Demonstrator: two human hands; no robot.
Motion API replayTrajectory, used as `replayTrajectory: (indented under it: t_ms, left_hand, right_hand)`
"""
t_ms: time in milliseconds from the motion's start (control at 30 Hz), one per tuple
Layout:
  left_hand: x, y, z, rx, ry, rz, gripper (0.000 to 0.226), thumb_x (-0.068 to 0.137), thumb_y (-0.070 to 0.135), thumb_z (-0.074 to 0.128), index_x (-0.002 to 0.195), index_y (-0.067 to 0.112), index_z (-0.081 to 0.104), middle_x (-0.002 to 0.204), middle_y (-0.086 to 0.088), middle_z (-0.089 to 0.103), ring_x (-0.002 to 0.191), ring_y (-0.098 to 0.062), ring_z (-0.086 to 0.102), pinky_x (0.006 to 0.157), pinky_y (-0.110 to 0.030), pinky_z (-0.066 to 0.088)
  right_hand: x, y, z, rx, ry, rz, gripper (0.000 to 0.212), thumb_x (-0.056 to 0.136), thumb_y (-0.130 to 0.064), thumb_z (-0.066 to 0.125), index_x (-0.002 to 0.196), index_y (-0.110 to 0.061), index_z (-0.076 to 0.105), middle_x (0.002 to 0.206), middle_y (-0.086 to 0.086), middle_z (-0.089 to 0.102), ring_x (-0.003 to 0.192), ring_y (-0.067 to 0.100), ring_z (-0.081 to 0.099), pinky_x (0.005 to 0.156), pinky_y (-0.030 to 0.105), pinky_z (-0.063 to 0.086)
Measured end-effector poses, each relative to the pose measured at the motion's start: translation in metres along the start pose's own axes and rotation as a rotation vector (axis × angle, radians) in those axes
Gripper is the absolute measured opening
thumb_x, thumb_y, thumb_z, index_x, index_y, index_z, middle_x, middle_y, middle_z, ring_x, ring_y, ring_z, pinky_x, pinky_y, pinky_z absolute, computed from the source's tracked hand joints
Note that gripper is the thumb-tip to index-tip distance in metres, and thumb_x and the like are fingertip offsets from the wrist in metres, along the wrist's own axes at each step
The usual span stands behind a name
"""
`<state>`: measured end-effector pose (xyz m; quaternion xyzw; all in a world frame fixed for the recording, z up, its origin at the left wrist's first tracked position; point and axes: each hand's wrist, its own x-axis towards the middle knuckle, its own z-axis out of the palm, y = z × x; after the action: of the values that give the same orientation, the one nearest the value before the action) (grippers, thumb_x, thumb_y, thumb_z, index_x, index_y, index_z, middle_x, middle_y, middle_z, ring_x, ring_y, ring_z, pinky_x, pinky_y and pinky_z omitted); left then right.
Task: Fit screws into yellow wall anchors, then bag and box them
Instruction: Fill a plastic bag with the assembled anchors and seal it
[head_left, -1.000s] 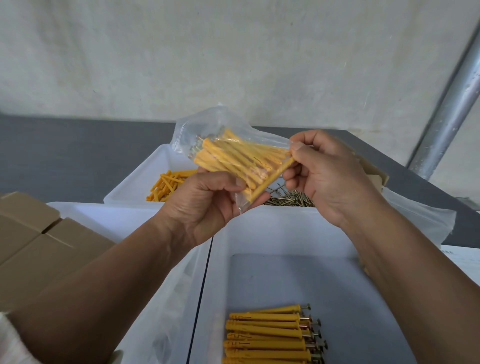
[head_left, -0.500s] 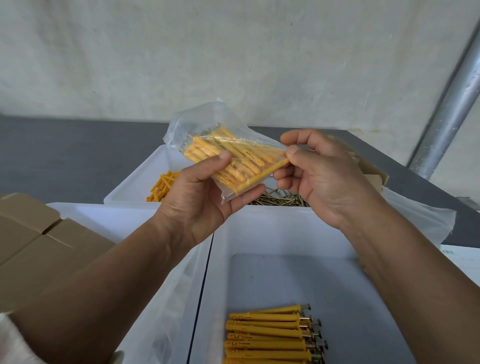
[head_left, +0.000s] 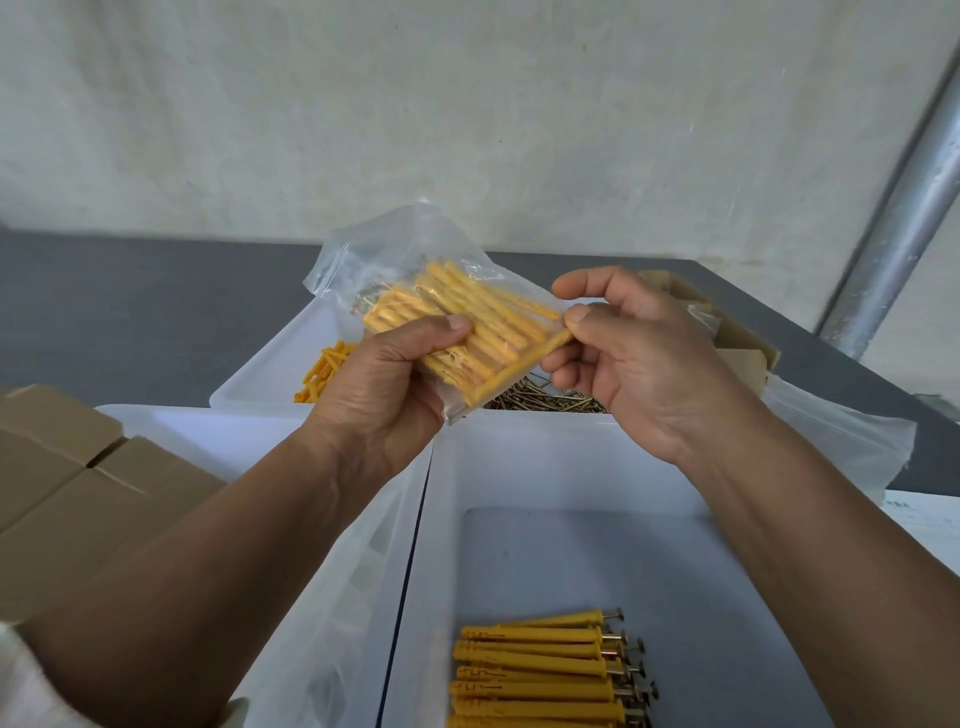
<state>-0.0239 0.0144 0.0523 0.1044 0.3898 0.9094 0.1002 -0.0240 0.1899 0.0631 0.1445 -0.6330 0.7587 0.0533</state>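
Right now you hold the clear bag (head_left: 387, 257) of yellow anchors (head_left: 483, 319) in mid-air above the far wall of the near white bin (head_left: 571, 447), tilted, with its empty part puffed up toward 11 o'clock; whether the mouth is sealed cannot be told. Your left hand (head_left: 382, 387) grips the bag from 7 o'clock, thumb pressed across the front of the anchors and fingers curled behind. Your right hand (head_left: 641, 353) pinches the bag's corner at 3 o'clock between thumb and forefinger. Down at 6 o'clock from the bag, on the floor of the near bin, a neat stack of anchors fitted with screws (head_left: 540, 670) lies with the screw heads pointing to 3 o'clock. Behind the bag, a far white tray (head_left: 267, 366) holds loose anchors (head_left: 322, 371) at 8 o'clock and a heap of loose screws (head_left: 545, 401) at 5 o'clock. Farther out at 8 o'clock sit closed cardboard boxes (head_left: 62, 478). At 3 o'clock, behind your right hand, an open cardboard box (head_left: 740, 340) rests on the grey bench (head_left: 130, 312). A metal pole (head_left: 904, 223) rises at 2 o'clock.
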Motion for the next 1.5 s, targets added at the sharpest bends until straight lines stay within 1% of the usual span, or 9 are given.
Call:
replayTrajectory:
  t_ms: [200, 333, 533, 733, 933, 1100, 1267, 1333, 1500]
  left_hand:
    - [-0.001, -0.004, -0.002, -0.029, 0.018, 0.017, 0.052, 0.077, 0.007, 0.065, 0.127, -0.002, 0.054, 0.12, -0.023, 0.066, 0.109, -0.035, 0.066, 0.078, -0.044, 0.059]
    - [-0.001, -0.007, -0.001, 0.065, 0.074, 0.038, 0.048, 0.074, 0.006, 0.067, 0.121, 0.001, 0.059, 0.109, -0.019, 0.07, 0.095, -0.032, 0.071, 0.069, -0.037, 0.058]
    - [0.002, -0.004, -0.002, 0.121, 0.17, 0.112, 0.058, 0.064, 0.001, 0.069, 0.122, 0.0, 0.059, 0.106, -0.019, 0.071, 0.089, -0.032, 0.072, 0.067, -0.038, 0.058]
    - [0.0, -0.003, -0.002, -0.012, 0.126, 0.023, 0.043, 0.067, 0.0, 0.069, 0.11, 0.001, 0.062, 0.103, -0.018, 0.073, 0.09, -0.031, 0.073, 0.062, -0.041, 0.059]
    - [0.003, -0.001, -0.006, -0.064, 0.103, 0.026, 0.047, 0.073, 0.003, 0.067, 0.12, 0.002, 0.06, 0.117, -0.018, 0.069, 0.104, -0.033, 0.069, 0.082, -0.054, 0.056]
    - [0.005, -0.002, -0.01, -0.078, 0.102, 0.028, 0.047, 0.076, 0.005, 0.067, 0.122, 0.004, 0.059, 0.118, -0.017, 0.069, 0.105, -0.033, 0.068, 0.078, -0.053, 0.057]
    - [0.006, -0.002, -0.014, -0.085, 0.135, 0.029, 0.045, 0.077, 0.007, 0.067, 0.121, 0.003, 0.06, 0.118, -0.017, 0.069, 0.105, -0.032, 0.068, 0.085, -0.057, 0.054]
    - [0.006, -0.002, -0.015, -0.097, 0.133, 0.028, 0.043, 0.077, 0.007, 0.066, 0.119, 0.003, 0.061, 0.12, -0.018, 0.068, 0.107, -0.033, 0.068, 0.087, -0.059, 0.052]
    - [0.007, -0.002, -0.015, -0.12, 0.121, 0.037, 0.037, 0.076, 0.007, 0.068, 0.113, 0.005, 0.063, 0.124, -0.017, 0.065, 0.108, -0.032, 0.067, 0.088, -0.06, 0.051]
  right_hand:
    - [-0.003, 0.0, 0.005, -0.17, -0.059, -0.163, 0.028, 0.097, 0.007, 0.044, 0.096, -0.016, 0.059, 0.069, 0.005, 0.06, 0.057, 0.017, 0.06, 0.052, 0.024, 0.05]
    - [-0.004, 0.002, 0.005, -0.235, -0.064, -0.155, 0.027, 0.096, 0.003, 0.048, 0.093, -0.02, 0.061, 0.069, 0.006, 0.059, 0.056, 0.018, 0.063, 0.053, 0.026, 0.051]
    - [-0.005, 0.005, 0.007, -0.201, -0.082, -0.137, 0.026, 0.096, 0.0, 0.047, 0.09, -0.021, 0.062, 0.072, 0.004, 0.059, 0.058, 0.02, 0.062, 0.054, 0.027, 0.05]
    - [0.0, 0.005, 0.004, 0.07, 0.024, 0.065, 0.023, 0.097, 0.004, 0.042, 0.089, -0.011, 0.056, 0.059, 0.004, 0.061, 0.051, 0.016, 0.058, 0.047, 0.026, 0.048]
    - [0.003, 0.014, 0.004, -0.242, 0.174, -0.048, 0.026, 0.096, 0.001, 0.044, 0.085, -0.018, 0.058, 0.057, -0.001, 0.062, 0.051, 0.016, 0.062, 0.053, 0.028, 0.052]
    - [0.003, 0.014, 0.002, -0.466, 0.183, -0.126, 0.035, 0.093, -0.006, 0.045, 0.077, -0.033, 0.061, 0.061, -0.007, 0.066, 0.054, 0.018, 0.068, 0.066, 0.046, 0.06]
    - [0.003, 0.015, 0.002, -0.321, 0.082, -0.042, 0.013, 0.091, -0.014, 0.057, 0.093, -0.027, 0.061, 0.064, -0.009, 0.067, 0.061, 0.019, 0.071, 0.065, 0.037, 0.06]
    - [0.004, 0.017, 0.003, -0.189, 0.109, 0.051, 0.018, 0.089, -0.012, 0.063, 0.102, -0.021, 0.056, 0.064, -0.005, 0.068, 0.061, 0.019, 0.071, 0.065, 0.033, 0.059]
    - [0.002, 0.016, 0.004, -0.053, 0.117, 0.173, 0.008, 0.091, -0.003, 0.063, 0.092, -0.008, 0.056, 0.068, 0.007, 0.069, 0.058, 0.017, 0.069, 0.056, 0.026, 0.056]
